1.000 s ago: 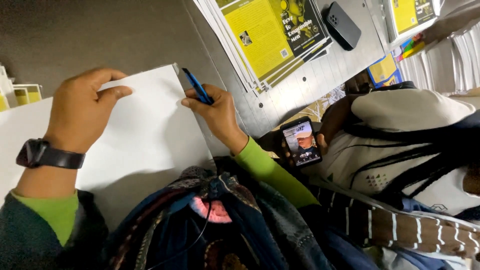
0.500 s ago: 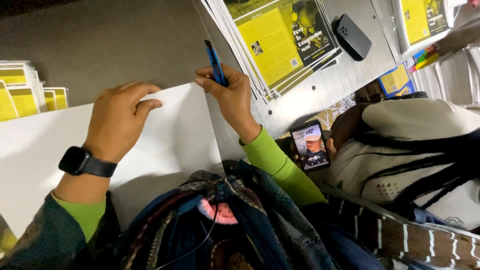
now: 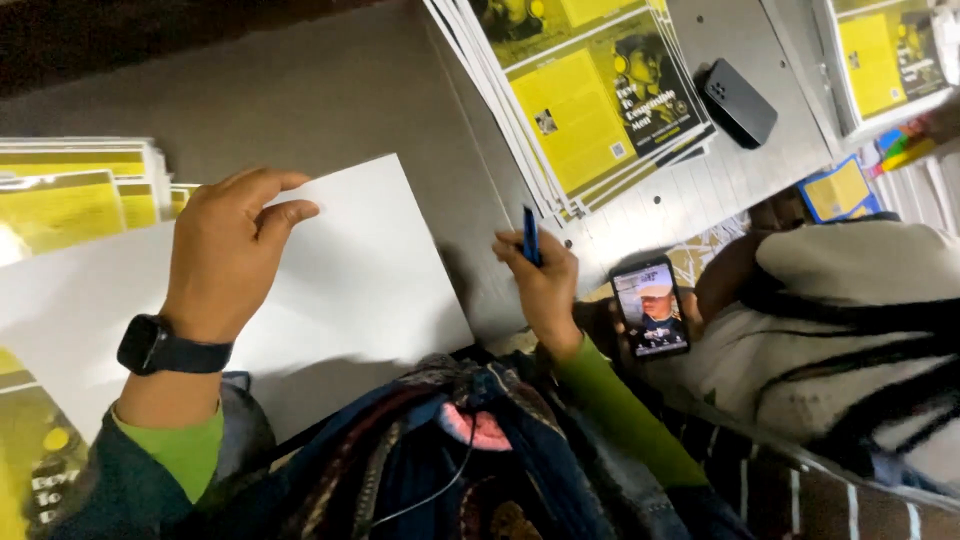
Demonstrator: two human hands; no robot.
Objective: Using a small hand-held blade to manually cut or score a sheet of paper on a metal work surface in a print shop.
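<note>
The left hand (image 3: 225,255) lies flat, fingers spread narrow, on a white sheet (image 3: 350,290) at centre left; the sheet's long axis slants from lower left up to the right. The right hand (image 3: 540,285), right of the sheet's edge, is closed around a blue pen (image 3: 531,236) that stands nearly upright in the frame, its end pointing to the top.

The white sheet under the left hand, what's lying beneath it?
The white sheet rests on the grey table. A yellow booklet pokes out at its lower left; the rest is covered. The left hand presses on top.
</note>
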